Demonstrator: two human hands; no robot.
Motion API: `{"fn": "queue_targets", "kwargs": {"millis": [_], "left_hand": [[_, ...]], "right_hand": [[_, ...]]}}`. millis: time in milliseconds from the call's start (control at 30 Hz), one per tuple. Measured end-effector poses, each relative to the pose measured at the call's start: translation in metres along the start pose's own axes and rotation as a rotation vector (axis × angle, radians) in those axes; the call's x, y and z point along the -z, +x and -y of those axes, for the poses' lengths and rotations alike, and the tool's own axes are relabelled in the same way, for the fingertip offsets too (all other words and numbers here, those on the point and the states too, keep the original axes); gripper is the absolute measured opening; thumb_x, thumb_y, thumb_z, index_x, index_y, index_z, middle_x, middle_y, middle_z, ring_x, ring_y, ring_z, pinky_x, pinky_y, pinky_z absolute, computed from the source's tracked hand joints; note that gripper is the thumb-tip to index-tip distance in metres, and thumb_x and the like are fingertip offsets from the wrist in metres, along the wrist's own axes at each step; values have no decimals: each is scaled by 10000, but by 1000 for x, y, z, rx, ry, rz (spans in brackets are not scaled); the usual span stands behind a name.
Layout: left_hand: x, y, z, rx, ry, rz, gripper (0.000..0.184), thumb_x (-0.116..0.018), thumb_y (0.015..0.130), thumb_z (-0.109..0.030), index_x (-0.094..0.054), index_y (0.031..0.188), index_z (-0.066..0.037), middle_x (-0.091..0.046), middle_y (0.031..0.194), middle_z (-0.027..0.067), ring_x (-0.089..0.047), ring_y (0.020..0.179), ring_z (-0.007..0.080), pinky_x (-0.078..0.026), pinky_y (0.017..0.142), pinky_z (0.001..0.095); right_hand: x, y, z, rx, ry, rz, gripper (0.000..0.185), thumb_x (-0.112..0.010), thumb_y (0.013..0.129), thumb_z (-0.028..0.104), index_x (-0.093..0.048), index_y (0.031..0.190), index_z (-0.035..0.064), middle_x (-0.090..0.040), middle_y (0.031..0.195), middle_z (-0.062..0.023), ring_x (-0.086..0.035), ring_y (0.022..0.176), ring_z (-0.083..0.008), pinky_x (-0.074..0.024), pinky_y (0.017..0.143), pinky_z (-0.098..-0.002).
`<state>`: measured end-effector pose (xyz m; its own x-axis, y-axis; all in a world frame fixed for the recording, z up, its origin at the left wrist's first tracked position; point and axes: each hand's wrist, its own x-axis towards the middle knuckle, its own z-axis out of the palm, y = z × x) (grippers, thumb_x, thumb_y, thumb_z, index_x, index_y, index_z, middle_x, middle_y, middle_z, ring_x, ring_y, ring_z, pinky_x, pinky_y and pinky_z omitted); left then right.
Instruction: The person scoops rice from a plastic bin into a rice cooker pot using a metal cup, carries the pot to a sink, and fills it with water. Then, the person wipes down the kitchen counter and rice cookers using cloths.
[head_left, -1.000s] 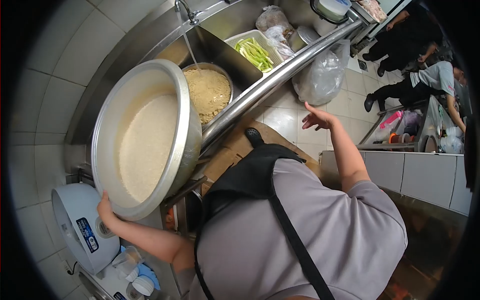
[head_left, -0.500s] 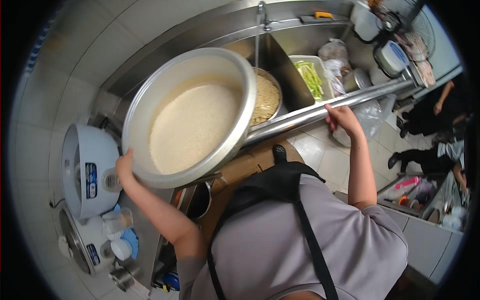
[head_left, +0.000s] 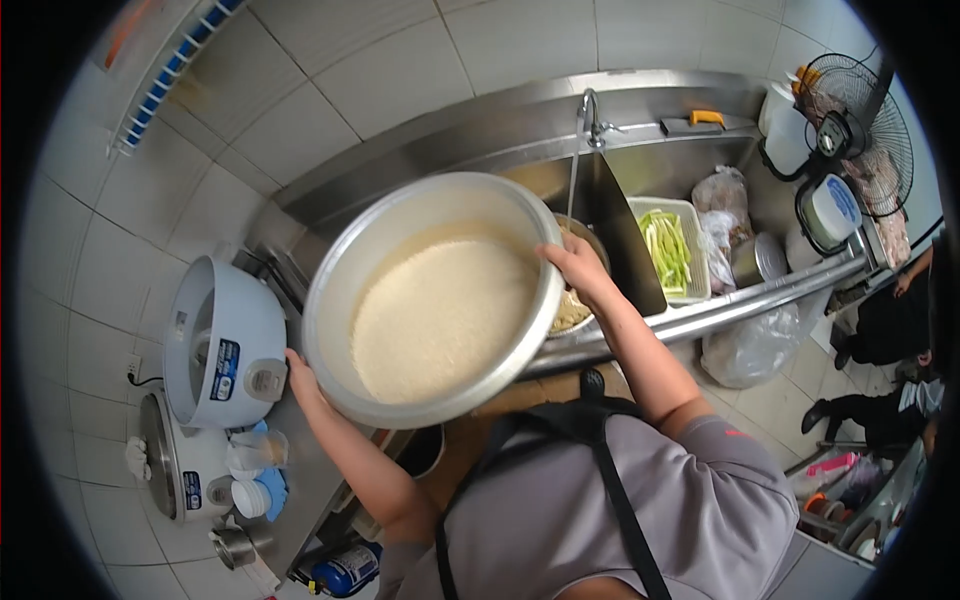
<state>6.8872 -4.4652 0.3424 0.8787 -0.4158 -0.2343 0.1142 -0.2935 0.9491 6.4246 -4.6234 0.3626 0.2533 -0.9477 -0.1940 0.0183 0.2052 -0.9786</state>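
A large metal basin [head_left: 330, 290] with pale, cloudy grain-like contents [head_left: 440, 320] is tilted between my hands. My left hand [head_left: 303, 378] grips its lower left side, with part of the fingers hidden behind the wall. At the right rim, my right hand [head_left: 572, 262] is closed over the edge. Behind the basin, partly covered by it and my right wrist, a round pot [head_left: 597, 243] of lumpy beige food stands in the sink. Water runs into it from the faucet [head_left: 590, 120].
A white basket [head_left: 700, 240] of green vegetables and bagged items [head_left: 722, 200] share the right sink. Rice cookers [head_left: 222, 340] stand at left. A fan [head_left: 850, 130] is at upper right. Two people [head_left: 885, 320] are at far right. A plastic bag [head_left: 755, 345] hangs below the rail.
My right hand has moved from beside the sink rail to the basin's right rim and closed on it. The view has swung, so the sink and faucet appear farther right and lower.
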Motion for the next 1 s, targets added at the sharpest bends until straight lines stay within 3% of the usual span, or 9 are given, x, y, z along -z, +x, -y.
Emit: {"fn": "queue_targets", "kwargs": {"millis": [100,267,400,433,633,733,833,900,1000], "left_hand": [[-42,-52,-18,-4,-124,-73,717,-346,887,-539,-398,1247,79,-462,1253,171,-457,1126,260,-323,959,328],[-120,-92,-37,9,-284,272,546,-355,928,-423,-504,1115,68,-556,1103,152,-531,999,227,-404,868,341],[-185,-115,-34,-44,-187,353,380,-419,930,-305,-548,1043,33,-609,972,115,-585,854,188,-463,739,289],[-197,-121,-33,-9,-106,352,345,-425,929,-289,-558,1023,15,-621,909,95,-597,759,163,-478,644,272],[-250,-127,9,53,165,419,361,-569,836,-376,-589,937,-29,-605,798,47,-547,610,116,-431,523,265],[-257,-119,33,14,188,371,369,-624,773,-359,-589,901,-15,-596,761,40,-532,603,114,-409,499,260],[-266,-102,65,-112,227,320,351,-613,755,-304,-588,810,42,-611,761,102,-560,593,148,-430,461,284],[-268,-115,50,-12,411,336,370,-616,739,-312,-587,802,51,-607,734,112,-570,612,168,-445,504,300],[-267,-121,54,59,643,367,426,-596,732,-366,-594,811,53,-609,714,136,-590,649,221,-459,584,340]], "right_hand": [[34,24,-14,41,41,-63,328,-557,750,221,-598,946,-40,-607,744,-76,-553,613,-142,-426,558,-267],[108,49,-19,11,132,-204,308,-574,707,208,-589,885,-43,-588,715,-81,-544,590,-158,-433,557,-272],[168,78,-33,-6,64,-270,279,-586,691,225,-591,830,-17,-569,679,-53,-516,554,-138,-407,525,-251],[182,85,-40,-7,41,-260,269,-583,696,226,-593,824,-11,-567,667,-44,-510,545,-128,-401,520,-244],[234,122,-65,8,-71,-203,274,-573,729,249,-606,828,-4,-574,656,-27,-501,538,-98,-388,518,-229],[234,136,-79,-31,-210,-201,315,-580,729,250,-607,872,-29,-594,704,-50,-530,588,-124,-411,563,-242],[239,142,-106,-48,-340,-196,361,-565,742,269,-598,908,-50,-610,755,-76,-556,644,-158,-436,626,-278],[241,147,-130,-53,-284,-168,372,-557,744,283,-594,896,-54,-609,749,-97,-562,647,-171,-442,632,-298],[243,142,-130,-103,-502,-125,372,-562,737,281,-590,883,-59,-605,728,-115,-567,648,-179,-444,624,-300]]}}
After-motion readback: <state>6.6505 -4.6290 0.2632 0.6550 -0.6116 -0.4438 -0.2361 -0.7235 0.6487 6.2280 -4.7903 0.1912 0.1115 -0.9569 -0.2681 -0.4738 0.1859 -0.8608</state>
